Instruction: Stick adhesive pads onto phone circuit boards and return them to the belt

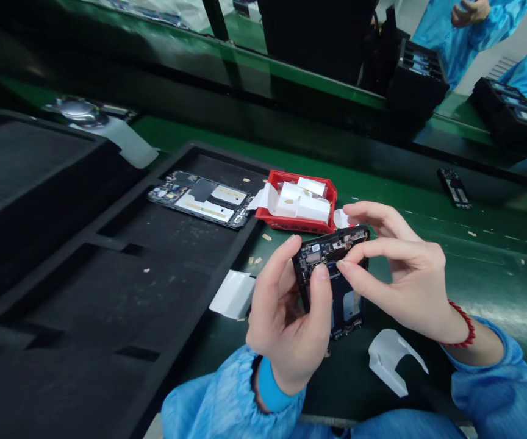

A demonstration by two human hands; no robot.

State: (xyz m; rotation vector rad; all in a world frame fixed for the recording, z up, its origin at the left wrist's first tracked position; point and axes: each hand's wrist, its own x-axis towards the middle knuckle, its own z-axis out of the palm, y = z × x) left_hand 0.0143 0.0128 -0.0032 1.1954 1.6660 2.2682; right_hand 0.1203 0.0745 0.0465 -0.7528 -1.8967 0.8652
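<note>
Phone frame: I am holding an opened phone frame (340, 300) tilted above the worktop (496, 274), its circuitry facing me; only my hands seem to be supporting it, so a loosened grip could be sending it down onto its exposed parts.
Left hand: My left hand (284, 317) is curling around the frame's left edge, its thumb pressing on the face; too much pressure could be flexing a delicate component.
Right hand: My right hand (398, 271) is holding thumb and forefinger nearly together at the upper circuitry, another finger raised by the top edge; I cannot tell whether the tips are gripping anything small. A fingernail slipping there could be scratching or unseating a part.
Curled sheet: A white curled sheet (388, 361) is lying on the worktop below my right wrist, where a trailing sleeve could be catching it.
Red bin: A red bin (291, 225) is standing just beyond the frame, holding white slips (309, 207); a knock could be spilling them.
Loose scraps: Small tan scraps (267, 236) are lying near the bin; one could be sticking inside an open frame.
Black tray: A second phone frame (204, 198) is resting on the black tray (121, 286), circuitry up, where dust could be settling on it.
</note>
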